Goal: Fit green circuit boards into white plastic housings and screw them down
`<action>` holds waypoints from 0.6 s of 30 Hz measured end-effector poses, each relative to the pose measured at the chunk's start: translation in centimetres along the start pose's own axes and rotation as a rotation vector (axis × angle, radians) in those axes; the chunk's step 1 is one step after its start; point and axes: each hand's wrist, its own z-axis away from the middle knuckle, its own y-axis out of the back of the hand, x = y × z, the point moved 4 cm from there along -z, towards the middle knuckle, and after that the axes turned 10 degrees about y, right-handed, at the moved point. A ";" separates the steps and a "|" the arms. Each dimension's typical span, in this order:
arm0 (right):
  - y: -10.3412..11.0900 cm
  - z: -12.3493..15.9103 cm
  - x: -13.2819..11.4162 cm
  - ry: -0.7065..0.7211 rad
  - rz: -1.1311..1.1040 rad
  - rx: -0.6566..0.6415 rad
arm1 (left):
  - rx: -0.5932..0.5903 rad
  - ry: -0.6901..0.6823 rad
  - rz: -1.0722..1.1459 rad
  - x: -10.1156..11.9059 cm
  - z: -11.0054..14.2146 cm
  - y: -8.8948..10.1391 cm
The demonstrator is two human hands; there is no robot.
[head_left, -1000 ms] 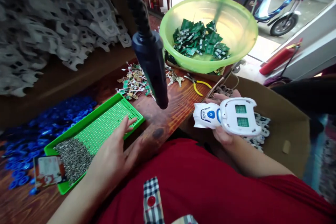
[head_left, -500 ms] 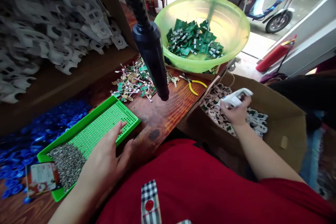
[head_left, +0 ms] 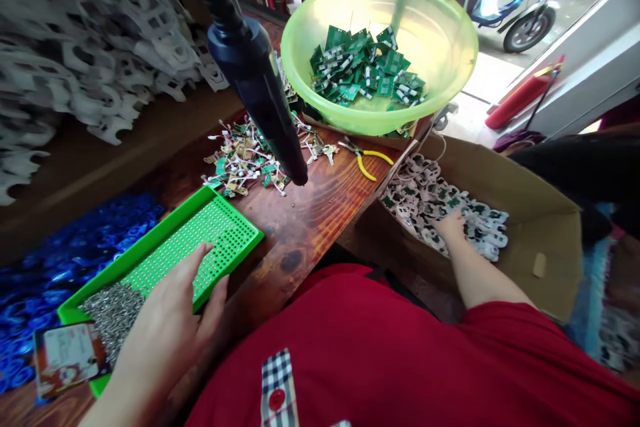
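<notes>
My left hand [head_left: 167, 320] is at the near edge of a green perforated tray [head_left: 220, 210], thumb and fingers apart, holding nothing. Small metal screws [head_left: 114, 313] are heaped in the tray's lower end, partly behind that hand. On my right side, my right hand [head_left: 451, 227] reaches down into a cardboard box [head_left: 545, 233], at the pile of white plastic housings [head_left: 425, 187] with green boards in them. Its fingertips are small and unclear against the pile, so whether they grip a housing cannot be made out. A black electric screwdriver [head_left: 260, 93] hangs tip down over the table.
Beyond the screwdriver stands a yellow-green basin [head_left: 445, 60] of green circuit boards [head_left: 360, 67]. Yellow-handled pliers [head_left: 367, 160] and small wired parts [head_left: 245, 160] lie on the wooden table [head_left: 310, 213]. Blue rings [head_left: 65, 260] and white shells [head_left: 110, 47] fill the left side.
My right hand has gone down into the box; the white housing it held above the pile is no longer distinguishable in it. The view has shifted slightly. My left hand stays by the tray.
</notes>
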 end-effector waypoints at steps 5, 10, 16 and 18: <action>4.1 0.0 -7.4 0.277 -0.212 0.427 | 0.040 -0.065 -0.069 -2.2 0.0 1.2; 12.6 2.6 -19.6 0.750 -0.276 0.600 | 0.121 -0.099 -0.069 -4.5 -0.5 3.6; 16.5 0.1 -34.7 1.160 0.083 0.062 | 0.172 -0.037 -0.108 -8.5 -0.6 5.2; 15.9 -0.6 -38.5 1.210 0.187 -0.025 | 0.158 0.042 -0.136 -9.9 -0.6 5.6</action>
